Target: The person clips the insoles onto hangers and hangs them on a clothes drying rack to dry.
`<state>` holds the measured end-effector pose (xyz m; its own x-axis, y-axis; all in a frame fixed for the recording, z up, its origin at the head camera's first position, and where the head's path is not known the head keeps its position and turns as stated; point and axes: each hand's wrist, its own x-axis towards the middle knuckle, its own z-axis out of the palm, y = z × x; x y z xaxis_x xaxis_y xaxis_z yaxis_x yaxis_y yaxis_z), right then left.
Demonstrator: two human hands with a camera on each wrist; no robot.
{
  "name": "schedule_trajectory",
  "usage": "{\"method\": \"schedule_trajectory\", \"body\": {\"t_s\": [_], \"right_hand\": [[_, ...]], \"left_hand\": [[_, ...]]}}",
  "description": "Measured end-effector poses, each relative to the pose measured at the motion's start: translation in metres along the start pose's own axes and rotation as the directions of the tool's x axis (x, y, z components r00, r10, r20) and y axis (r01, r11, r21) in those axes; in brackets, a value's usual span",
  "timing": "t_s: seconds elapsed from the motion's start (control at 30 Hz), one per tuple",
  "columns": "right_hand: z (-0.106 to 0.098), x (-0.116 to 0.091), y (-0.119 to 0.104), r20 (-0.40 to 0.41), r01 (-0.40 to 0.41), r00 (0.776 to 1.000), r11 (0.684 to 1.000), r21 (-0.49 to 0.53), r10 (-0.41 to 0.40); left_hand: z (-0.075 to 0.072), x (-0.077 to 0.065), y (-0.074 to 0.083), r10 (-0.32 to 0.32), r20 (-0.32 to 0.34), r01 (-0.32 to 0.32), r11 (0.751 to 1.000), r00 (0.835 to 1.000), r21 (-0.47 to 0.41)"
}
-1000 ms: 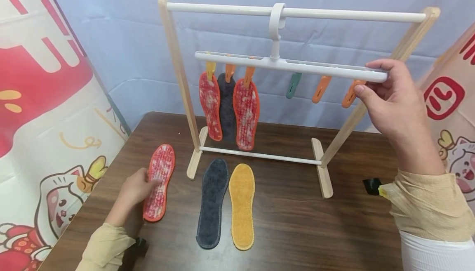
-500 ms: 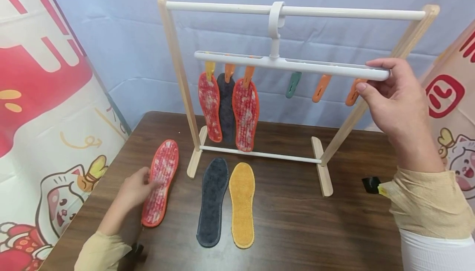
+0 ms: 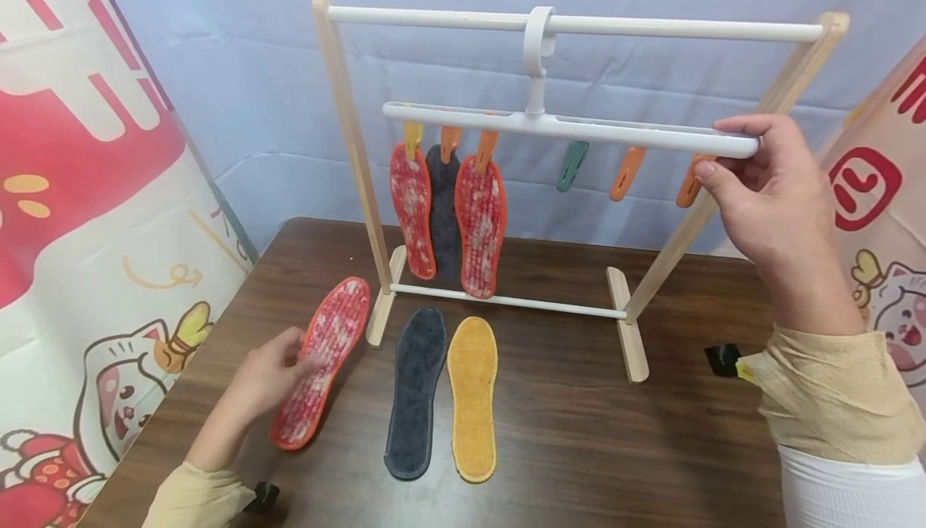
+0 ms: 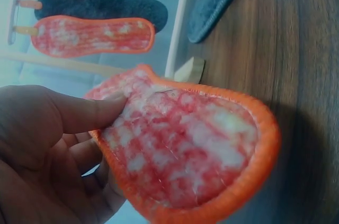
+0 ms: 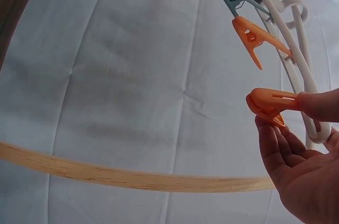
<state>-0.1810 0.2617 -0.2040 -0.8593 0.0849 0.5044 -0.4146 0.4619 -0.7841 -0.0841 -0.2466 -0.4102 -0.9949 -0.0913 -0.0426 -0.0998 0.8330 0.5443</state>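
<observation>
My left hand (image 3: 268,375) holds a red-and-white insole (image 3: 340,323) with an orange rim, tilted above the table; in the left wrist view the thumb lies on its upper face. At the right end of a white clip hanger (image 3: 615,133), my right hand (image 3: 781,190) pinches an orange clothespin (image 5: 270,101) between thumb and fingers. From the hanger's left half hang a red insole (image 3: 411,214), a dark grey insole (image 3: 444,214) and another red insole (image 3: 481,231), each in a clip. A green clip (image 3: 572,166) and an orange clip (image 3: 627,173) hang with nothing in them.
A dark grey insole (image 3: 415,395) and a yellow insole (image 3: 473,399) lie side by side on the brown table (image 3: 564,431). The hanger hooks over the white top bar (image 3: 673,27) of a wooden rack (image 3: 356,150). Printed cloths stand at both sides.
My left hand has lifted the red insole, its far end swinging to the right and tilting. My right hand has shifted slightly right at the hanger's end with the orange clothespin.
</observation>
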Motion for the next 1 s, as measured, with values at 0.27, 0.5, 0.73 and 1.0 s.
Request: {"method": "schedule_trajectory", "body": {"t_s": [0.27, 0.5, 0.73, 1.0], "right_hand": [[0.002, 0.000, -0.001, -0.003, 0.013, 1.000, 1.000, -0.028, -0.013], [0.002, 0.000, -0.001, -0.003, 0.022, 1.000, 0.999, -0.036, -0.022], [0.003, 0.001, -0.002, -0.009, 0.028, 1.000, 0.998, -0.063, -0.029], [0.004, 0.001, -0.003, -0.007, 0.026, 1.000, 0.999, -0.036, -0.026]], "left_hand": [[0.009, 0.001, 0.009, 0.041, 0.019, -0.041, 0.999, 0.999, -0.010], [0.015, 0.003, 0.016, 0.044, 0.044, -0.043, 0.999, 0.998, -0.024], [0.021, 0.003, 0.023, 0.051, 0.068, -0.047, 0.997, 0.996, -0.057], [0.031, 0.005, 0.035, 0.111, 0.064, -0.104, 0.989, 0.992, -0.104]]}}
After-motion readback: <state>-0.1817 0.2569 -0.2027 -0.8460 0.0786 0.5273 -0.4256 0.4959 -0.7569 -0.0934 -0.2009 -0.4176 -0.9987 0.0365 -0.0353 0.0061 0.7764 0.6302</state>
